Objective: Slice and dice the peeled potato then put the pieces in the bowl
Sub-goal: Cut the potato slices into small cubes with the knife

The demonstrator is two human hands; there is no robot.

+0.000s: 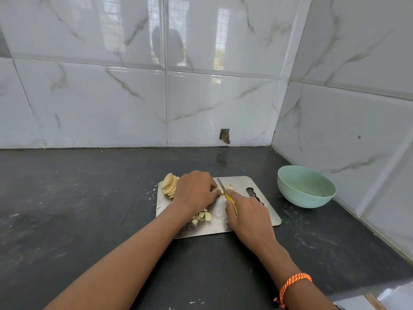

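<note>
The right hand gripped the knife; the left hand pinched potato slices on the board. Wet starch likely made them slippery, best held low, flat.

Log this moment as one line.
left hand: holds potato | right hand: grips knife, cutting | dice: on board | bowl: no pieces seen

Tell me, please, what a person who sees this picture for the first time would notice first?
First the two hands at the middle of the metal cutting board: the right hand grips a yellow-handled knife, and the left hand holds down a piece of potato beside the blade. Next come the stack of potato slices at the board's far left corner and the green bowl standing to the right near the tiled wall.
</note>
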